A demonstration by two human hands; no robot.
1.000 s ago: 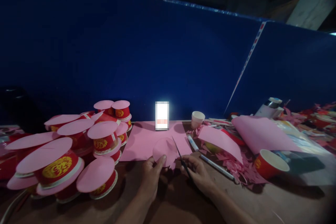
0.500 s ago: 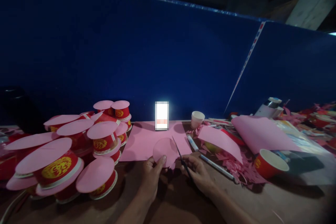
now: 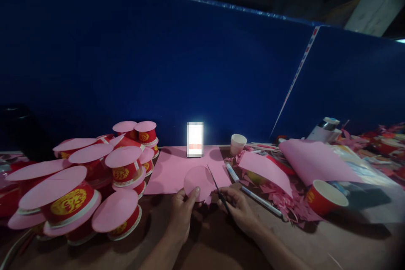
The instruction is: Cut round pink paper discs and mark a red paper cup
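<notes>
At centre, left hand pinches pink disc; right hand clasps blade.

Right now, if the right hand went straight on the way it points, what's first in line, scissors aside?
Likely the near right edge of the round pink paper disc, held by the left hand; depth between it and the right hand is unclear.

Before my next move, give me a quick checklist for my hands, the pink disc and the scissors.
1. Left hand gripping the pink disc: ok.
2. Right hand holding the scissors: ok.
3. Left thumb apart from the visible blade: ok.
4. Blade touching the disc: cannot tell.
5. Disc's edge free of scraps: not ok, a jagged scrap shows at its lower right.
</notes>
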